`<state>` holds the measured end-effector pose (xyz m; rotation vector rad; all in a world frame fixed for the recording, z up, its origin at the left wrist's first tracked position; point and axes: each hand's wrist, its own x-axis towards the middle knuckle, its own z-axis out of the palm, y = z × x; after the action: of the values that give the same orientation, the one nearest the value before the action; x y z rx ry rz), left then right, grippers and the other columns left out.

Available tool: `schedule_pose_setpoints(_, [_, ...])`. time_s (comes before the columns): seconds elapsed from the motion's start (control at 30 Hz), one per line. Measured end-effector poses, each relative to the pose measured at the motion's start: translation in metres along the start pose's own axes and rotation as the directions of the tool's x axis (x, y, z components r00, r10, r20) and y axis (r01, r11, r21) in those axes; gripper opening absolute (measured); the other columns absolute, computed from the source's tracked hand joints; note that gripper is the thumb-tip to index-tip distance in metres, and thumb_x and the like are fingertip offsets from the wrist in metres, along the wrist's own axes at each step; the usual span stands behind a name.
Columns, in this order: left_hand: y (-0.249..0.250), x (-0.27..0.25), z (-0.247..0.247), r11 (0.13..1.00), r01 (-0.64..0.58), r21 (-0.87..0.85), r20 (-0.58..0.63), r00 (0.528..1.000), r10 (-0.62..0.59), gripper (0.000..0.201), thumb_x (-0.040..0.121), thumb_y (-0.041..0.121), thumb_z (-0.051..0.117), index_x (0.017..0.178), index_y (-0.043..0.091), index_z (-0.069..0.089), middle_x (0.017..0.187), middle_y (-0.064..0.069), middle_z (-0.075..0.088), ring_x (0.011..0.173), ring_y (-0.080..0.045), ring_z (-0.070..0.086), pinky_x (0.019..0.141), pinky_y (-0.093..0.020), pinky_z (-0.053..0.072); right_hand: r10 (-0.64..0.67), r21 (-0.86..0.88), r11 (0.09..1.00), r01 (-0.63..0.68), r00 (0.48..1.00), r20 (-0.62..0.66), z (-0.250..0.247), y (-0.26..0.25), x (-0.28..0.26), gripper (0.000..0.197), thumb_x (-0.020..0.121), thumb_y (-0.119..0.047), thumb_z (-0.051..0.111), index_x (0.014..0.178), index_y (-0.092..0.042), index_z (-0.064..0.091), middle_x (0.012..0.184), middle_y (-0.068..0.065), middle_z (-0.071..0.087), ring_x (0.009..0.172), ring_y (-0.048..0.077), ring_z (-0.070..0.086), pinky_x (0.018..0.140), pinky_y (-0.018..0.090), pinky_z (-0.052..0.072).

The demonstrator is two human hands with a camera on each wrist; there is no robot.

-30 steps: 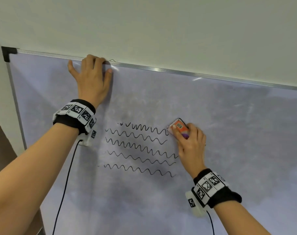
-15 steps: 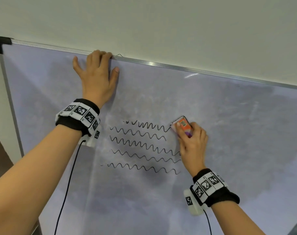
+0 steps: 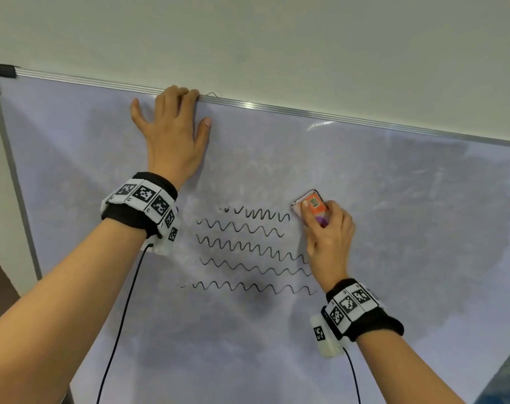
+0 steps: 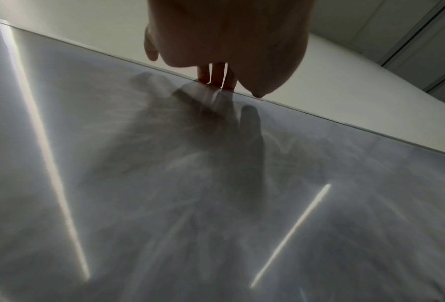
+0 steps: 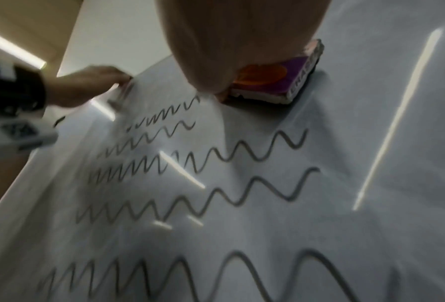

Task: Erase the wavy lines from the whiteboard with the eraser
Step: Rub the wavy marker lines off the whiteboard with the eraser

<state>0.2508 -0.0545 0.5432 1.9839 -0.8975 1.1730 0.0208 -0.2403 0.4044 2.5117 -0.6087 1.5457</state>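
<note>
Head view: whiteboard [image 3: 393, 228] fills the centre and lower frame, metal top rail [image 3: 306, 113] running from upper left down toward the right; plain wall [image 3: 248, 39] above. Board surface carries grey smudging.

Five rows of wavy lines [image 3: 248, 249] at centre frame; the top row is broken and partly gone at its left end.

Right hand [image 3: 328, 237] grasps the eraser [image 3: 313, 205], orange and purple top, flat against the board just right of the top row's end. Right wrist view: eraser [image 5: 275, 81] under the fingers, lines below and left of it.

Left hand [image 3: 172, 135], upper centre-left, fingers extended and relaxed, palm toward the board, fingertips [image 4: 217, 77] on the rail.

Marker-patterned wristbands [image 3: 149, 199] with black cables [image 3: 116, 330] hang across the lower board.
</note>
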Motion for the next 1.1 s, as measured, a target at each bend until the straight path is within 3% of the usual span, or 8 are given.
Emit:
schedule_pose_setpoints(0.27, [0.0, 0.0, -0.011, 0.999, -0.004, 0.035, 0.083, 0.997, 0.001, 0.046, 0.094, 0.039, 0.04, 0.134, 0.018, 0.045, 0.133, -0.005, 0.044, 0.127, -0.021, 0.037, 0.107, -0.063, 0.006, -0.172, -0.043, 0.983, 0.181, 0.972, 0.162, 0.013, -0.01, -0.056, 0.081, 0.063, 0.005, 0.077, 0.132, -0.022, 0.047, 0.123, 0.021, 0.044, 0.105, 0.038, 0.045, 0.085, 0.048, 0.039])
schedule_pose_setpoints(0.43, [0.001, -0.001, -0.014, 0.999, -0.03, 0.037, 0.092, 0.995, 0.026, 0.045, 0.093, 0.038, 0.042, 0.133, 0.016, 0.046, 0.132, -0.007, 0.045, 0.125, -0.023, 0.039, 0.105, -0.064, 0.008, -0.039, -0.012, 0.999, 0.039, 0.998, 0.054, 0.003, -0.017, -0.01, 0.066, 0.074, 0.005, 0.069, 0.133, -0.02, 0.055, 0.122, 0.023, 0.048, 0.104, 0.036, 0.044, 0.085, 0.046, 0.037])
schedule_pose_setpoints(0.53, [0.0, -0.001, -0.014, 0.998, -0.038, 0.049, 0.1, 0.994, 0.033, 0.045, 0.094, 0.038, 0.042, 0.133, 0.015, 0.045, 0.132, -0.007, 0.044, 0.126, -0.023, 0.038, 0.105, -0.064, 0.008, -0.02, 0.011, 1.0, 0.02, 1.0, 0.022, 0.007, -0.025, -0.005, 0.061, 0.078, 0.003, 0.066, 0.133, -0.02, 0.055, 0.122, 0.023, 0.048, 0.104, 0.036, 0.044, 0.085, 0.047, 0.038])
schedule_pose_setpoints(0.7, [0.002, -0.001, -0.017, 0.998, -0.039, 0.056, 0.119, 0.992, 0.032, 0.045, 0.094, 0.037, 0.042, 0.134, 0.015, 0.044, 0.132, -0.007, 0.044, 0.127, -0.023, 0.037, 0.105, -0.064, 0.009, -0.236, -0.034, 0.968, 0.249, 0.948, 0.215, 0.016, -0.031, -0.056, 0.082, 0.055, 0.002, 0.082, 0.129, -0.021, 0.056, 0.12, 0.019, 0.045, 0.101, 0.035, 0.046, 0.08, 0.046, 0.042])
schedule_pose_setpoints(0.77, [0.002, 0.0, -0.018, 0.997, -0.041, 0.069, 0.129, 0.991, 0.032, 0.046, 0.094, 0.037, 0.042, 0.134, 0.015, 0.044, 0.132, -0.006, 0.044, 0.126, -0.023, 0.038, 0.105, -0.064, 0.01, -0.273, -0.042, 0.956, 0.291, 0.934, 0.231, 0.014, -0.029, -0.052, 0.083, 0.051, 0.002, 0.083, 0.127, -0.022, 0.059, 0.119, 0.019, 0.047, 0.1, 0.035, 0.046, 0.079, 0.045, 0.043])
schedule_pose_setpoints(0.93, [0.002, 0.001, -0.019, 0.995, -0.042, 0.093, 0.151, 0.988, 0.028, 0.046, 0.094, 0.038, 0.043, 0.135, 0.015, 0.043, 0.132, -0.005, 0.044, 0.127, -0.022, 0.038, 0.104, -0.065, 0.01, -0.039, 0.019, 0.999, 0.039, 0.999, 0.007, 0.003, -0.034, 0.01, 0.062, 0.076, 0.003, 0.068, 0.13, -0.025, 0.056, 0.12, 0.022, 0.049, 0.101, 0.035, 0.043, 0.081, 0.046, 0.039])
schedule_pose_setpoints(1.03, [0.003, 0.001, -0.021, 0.995, -0.043, 0.089, 0.152, 0.988, 0.029, 0.046, 0.095, 0.038, 0.042, 0.135, 0.015, 0.043, 0.132, -0.006, 0.044, 0.127, -0.022, 0.037, 0.105, -0.064, 0.009, -0.052, 0.029, 0.998, 0.052, 0.999, -0.016, 0.006, -0.039, 0.014, 0.061, 0.077, 0.002, 0.067, 0.13, -0.024, 0.055, 0.12, 0.023, 0.048, 0.101, 0.035, 0.042, 0.081, 0.047, 0.039])
schedule_pose_setpoints(1.1, [0.003, 0.001, -0.022, 0.995, -0.042, 0.094, 0.157, 0.987, 0.027, 0.046, 0.095, 0.037, 0.042, 0.136, 0.016, 0.043, 0.133, -0.006, 0.043, 0.127, -0.022, 0.037, 0.105, -0.064, 0.009, -0.126, 0.015, 0.992, 0.125, 0.991, 0.055, 0.013, -0.043, -0.008, 0.071, 0.068, 0.004, 0.074, 0.131, -0.021, 0.055, 0.12, 0.024, 0.049, 0.102, 0.035, 0.044, 0.081, 0.046, 0.041])
